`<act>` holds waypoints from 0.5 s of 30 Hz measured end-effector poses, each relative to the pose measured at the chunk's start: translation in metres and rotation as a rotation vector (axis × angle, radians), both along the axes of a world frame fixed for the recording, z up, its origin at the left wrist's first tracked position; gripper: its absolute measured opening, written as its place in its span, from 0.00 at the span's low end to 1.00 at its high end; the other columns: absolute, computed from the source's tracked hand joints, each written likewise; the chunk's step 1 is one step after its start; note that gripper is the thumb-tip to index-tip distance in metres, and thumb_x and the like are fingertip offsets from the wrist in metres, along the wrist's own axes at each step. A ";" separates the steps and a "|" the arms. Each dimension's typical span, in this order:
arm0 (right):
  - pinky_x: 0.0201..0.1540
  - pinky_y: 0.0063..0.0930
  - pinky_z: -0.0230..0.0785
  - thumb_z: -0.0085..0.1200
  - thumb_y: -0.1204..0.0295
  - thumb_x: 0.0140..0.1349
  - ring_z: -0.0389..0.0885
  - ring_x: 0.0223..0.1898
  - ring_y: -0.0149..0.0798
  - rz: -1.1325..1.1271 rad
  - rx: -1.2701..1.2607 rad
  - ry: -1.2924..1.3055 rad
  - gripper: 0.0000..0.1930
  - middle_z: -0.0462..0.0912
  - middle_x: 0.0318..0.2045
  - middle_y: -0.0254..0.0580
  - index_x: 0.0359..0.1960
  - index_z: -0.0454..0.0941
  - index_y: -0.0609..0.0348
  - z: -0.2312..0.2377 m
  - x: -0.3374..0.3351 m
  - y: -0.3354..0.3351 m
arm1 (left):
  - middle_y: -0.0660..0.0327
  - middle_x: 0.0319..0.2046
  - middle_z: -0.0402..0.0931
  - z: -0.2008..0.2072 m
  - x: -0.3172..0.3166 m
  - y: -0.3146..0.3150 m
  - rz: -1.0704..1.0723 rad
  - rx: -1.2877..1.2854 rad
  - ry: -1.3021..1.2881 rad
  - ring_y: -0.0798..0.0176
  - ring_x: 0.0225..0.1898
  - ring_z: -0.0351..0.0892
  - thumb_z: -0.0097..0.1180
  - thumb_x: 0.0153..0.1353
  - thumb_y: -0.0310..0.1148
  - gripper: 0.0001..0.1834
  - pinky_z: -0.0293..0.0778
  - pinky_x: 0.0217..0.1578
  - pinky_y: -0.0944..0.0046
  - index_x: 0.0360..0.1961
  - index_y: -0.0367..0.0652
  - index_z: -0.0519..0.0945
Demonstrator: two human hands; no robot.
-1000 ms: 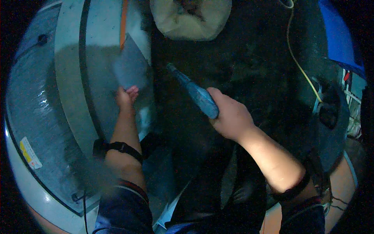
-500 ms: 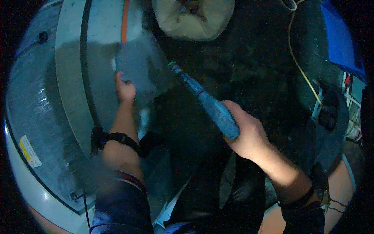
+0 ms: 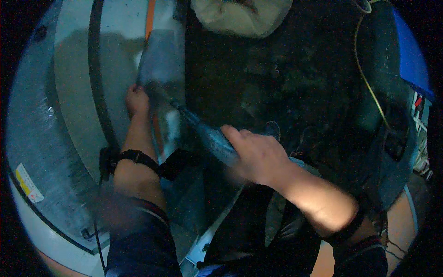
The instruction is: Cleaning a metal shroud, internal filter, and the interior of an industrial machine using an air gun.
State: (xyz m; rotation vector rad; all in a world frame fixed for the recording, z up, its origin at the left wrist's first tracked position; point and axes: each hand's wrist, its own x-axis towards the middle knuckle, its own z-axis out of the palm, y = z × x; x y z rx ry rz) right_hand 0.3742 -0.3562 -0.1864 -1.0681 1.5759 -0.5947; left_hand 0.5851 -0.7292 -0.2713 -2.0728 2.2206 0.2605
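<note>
your l hand [image 3: 137,101] has a thin grey sheet [image 3: 161,55], fingers closed at its near l corner; thumb pos. too blurred to tell. sheet is over the r edge of the pale surface [image 3: 120,55], far end by the orange strip [image 3: 150,18], l edge tilted a bit.

your r hand [image 3: 260,154] is wrapped round the thick end of a blue tool [image 3: 207,136], fingers gripping it firmly, back of hand up. tool slants up & l, tapering to a thin end. that tip is blurred & overlaps the sheet's near part, just r of your l fingers; can't tell if it's touching.

both forearms come up from the lower edge, dark sleeves at the bottom, a black strap [image 3: 136,156] round the l one, another round the r. light falls brightest on your r forearm, rest is dim.

on the l, the pale surface has a dark strip [image 3: 94,55] curving along it. l of that is a grey panel [image 3: 34,134] w/ a white & yellow label [image 3: 28,184] near its lower edge. top ctr: a beige sack [image 3: 242,21] on the dark floor [image 3: 230,69]. on the r: a yellowish cord [image 3: 374,92] hanging down, & a blue panel [image 3: 413,51] in the upper r.
</note>
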 end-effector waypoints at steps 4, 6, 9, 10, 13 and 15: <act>0.45 0.50 0.77 0.63 0.72 0.49 0.83 0.44 0.57 -0.030 -0.087 0.078 0.37 0.81 0.42 0.55 0.64 0.64 0.56 0.002 0.007 -0.007 | 0.45 0.57 0.77 -0.025 0.008 -0.021 -0.072 -0.004 -0.059 0.43 0.58 0.77 0.54 0.65 0.36 0.23 0.72 0.57 0.51 0.58 0.37 0.77; 0.40 0.49 0.79 0.62 0.75 0.50 0.84 0.39 0.57 -0.076 -0.203 0.157 0.35 0.81 0.38 0.55 0.63 0.65 0.59 -0.002 0.002 -0.009 | 0.45 0.56 0.78 -0.040 0.020 -0.030 -0.125 -0.034 -0.084 0.41 0.57 0.77 0.54 0.64 0.36 0.23 0.72 0.57 0.50 0.57 0.36 0.77; 0.34 0.47 0.79 0.55 0.75 0.55 0.85 0.33 0.56 -0.221 -0.377 0.238 0.28 0.81 0.33 0.52 0.60 0.68 0.59 -0.010 -0.009 -0.017 | 0.44 0.55 0.78 -0.045 0.039 -0.048 -0.188 -0.083 -0.148 0.39 0.56 0.77 0.54 0.63 0.36 0.23 0.72 0.57 0.49 0.56 0.36 0.77; 0.34 0.47 0.79 0.55 0.75 0.55 0.85 0.33 0.56 -0.222 -0.386 0.234 0.28 0.81 0.33 0.52 0.60 0.68 0.59 -0.004 -0.009 -0.017 | 0.43 0.54 0.78 -0.041 0.042 -0.051 -0.208 -0.098 -0.147 0.38 0.56 0.77 0.54 0.62 0.36 0.22 0.72 0.57 0.48 0.56 0.35 0.77; 0.43 0.47 0.77 0.62 0.76 0.47 0.83 0.43 0.56 -0.062 -0.197 0.200 0.37 0.81 0.42 0.50 0.63 0.66 0.50 0.014 -0.009 -0.016 | 0.42 0.52 0.79 -0.028 0.024 -0.027 -0.211 -0.071 -0.081 0.37 0.55 0.78 0.54 0.61 0.35 0.22 0.73 0.56 0.47 0.54 0.35 0.78; 0.43 0.47 0.77 0.62 0.75 0.48 0.83 0.42 0.55 -0.014 -0.165 0.239 0.36 0.80 0.41 0.50 0.63 0.66 0.51 0.015 -0.016 -0.012 | 0.41 0.50 0.81 -0.013 -0.032 0.015 -0.004 0.032 0.031 0.37 0.52 0.80 0.55 0.59 0.35 0.23 0.74 0.53 0.46 0.53 0.34 0.79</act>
